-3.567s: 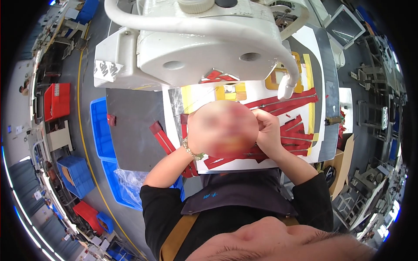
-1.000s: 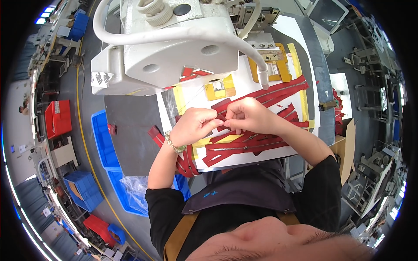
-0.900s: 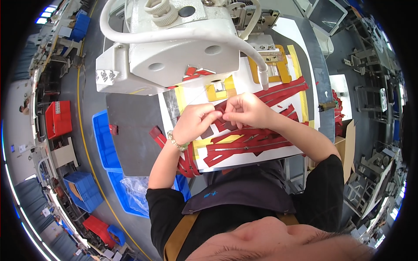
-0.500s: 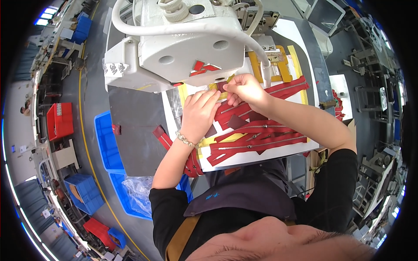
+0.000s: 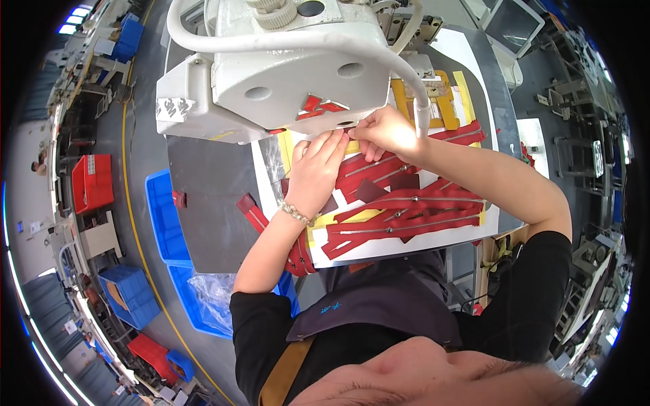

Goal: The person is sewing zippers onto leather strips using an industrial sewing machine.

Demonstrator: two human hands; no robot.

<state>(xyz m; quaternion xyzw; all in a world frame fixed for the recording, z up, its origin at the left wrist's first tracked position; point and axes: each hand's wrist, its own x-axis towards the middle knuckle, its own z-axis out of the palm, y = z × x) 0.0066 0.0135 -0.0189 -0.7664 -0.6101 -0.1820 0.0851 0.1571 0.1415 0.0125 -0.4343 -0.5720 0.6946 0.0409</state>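
Under the white sewing machine head (image 5: 298,81), my left hand (image 5: 316,169) lies with its fingers stretched out, their tips close to my right hand. My right hand (image 5: 384,135) is closed in a pinch on a small dark red patch, which is now nearly all hidden by the fingers and the machine. Below the hands, red zippers (image 5: 413,199) with metal teeth and sliders are spread across a white sheet (image 5: 433,237). A loose dark red patch (image 5: 371,191) lies among them. More red zipper tape hangs over the table's near edge beside my left forearm.
A yellow frame (image 5: 443,108) sits on the machine bed to the right of the head. The grey tabletop (image 5: 213,203) extends to the left. Blue bins (image 5: 169,230) stand beside it, one with clear plastic inside. A white hose (image 5: 420,101) hangs near my right hand.
My right hand has shifted slightly, and the dark red patch between the hands has gone mostly out of sight under the machine head. My left hand stays in nearly the same place.
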